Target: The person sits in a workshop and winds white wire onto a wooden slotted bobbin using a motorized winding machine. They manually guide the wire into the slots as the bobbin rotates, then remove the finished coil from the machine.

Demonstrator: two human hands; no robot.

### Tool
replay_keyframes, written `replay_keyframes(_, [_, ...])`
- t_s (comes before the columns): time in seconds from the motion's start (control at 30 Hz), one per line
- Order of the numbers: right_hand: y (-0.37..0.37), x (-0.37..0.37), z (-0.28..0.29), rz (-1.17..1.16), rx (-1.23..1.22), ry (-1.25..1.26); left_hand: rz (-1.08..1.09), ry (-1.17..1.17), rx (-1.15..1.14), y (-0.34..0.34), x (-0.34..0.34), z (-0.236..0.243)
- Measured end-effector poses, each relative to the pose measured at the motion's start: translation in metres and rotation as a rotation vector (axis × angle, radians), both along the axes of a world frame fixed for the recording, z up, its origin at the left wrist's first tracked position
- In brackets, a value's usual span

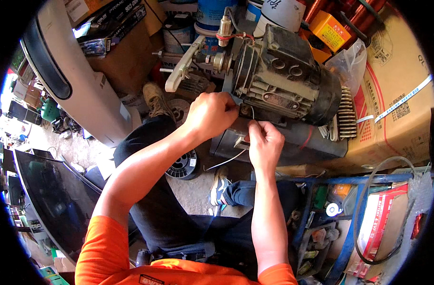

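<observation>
Head camera view: the right hand (265, 142) pinches a thin pale wire (228, 160), whose loose end slants down to the left. The left hand (211, 111) curls just across from it, fingertips hidden, so I can't tell how closed it is or whether it holds anything. Just ahead of both hands, the motor (297, 76) lies lengthwise left to right, shaft leftward, the wire at its near side. Close behind sits an orange box (330, 31), seemingly closed; farther back stand blue buckets (210, 16), contents unclear.

Head-worn fisheye view, facing down, fairly near the motor (286, 78); left rim seemingly overexposed
</observation>
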State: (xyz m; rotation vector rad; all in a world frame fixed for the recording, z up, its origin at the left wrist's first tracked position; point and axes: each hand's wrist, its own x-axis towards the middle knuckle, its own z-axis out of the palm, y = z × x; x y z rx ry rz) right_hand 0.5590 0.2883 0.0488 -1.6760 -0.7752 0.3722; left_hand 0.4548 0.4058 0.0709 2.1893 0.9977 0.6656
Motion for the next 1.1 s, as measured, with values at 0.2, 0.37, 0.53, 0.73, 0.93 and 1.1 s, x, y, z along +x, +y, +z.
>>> replay_keyframes(0.2, [-0.012,-0.004,-0.02,0.028,-0.028,0.005,-0.119,0.072,0.013,-0.012,-0.004,0.005])
replay_keyframes(0.37, [-0.037,0.01,-0.002,0.125,-0.175,-0.207,-0.057,0.149,-0.02,-0.019,-0.009,0.018])
replay_keyframes(0.53, [-0.084,0.109,0.049,-0.202,0.116,-0.1,-0.017,0.186,0.067,-0.026,-0.028,0.036])
replay_keyframes(0.73, [-0.075,0.228,0.065,-0.529,-0.446,-1.047,-0.024,0.135,0.23,-0.039,-0.029,0.035])
replay_keyframes(0.93, [-0.059,0.25,0.061,-0.405,-0.703,-0.812,-0.004,0.205,0.336,-0.043,-0.034,0.041])
replay_keyframes(1.1, [-0.06,0.259,0.056,-0.373,-0.663,-0.835,-0.263,-0.04,0.354,-0.062,-0.02,0.042])
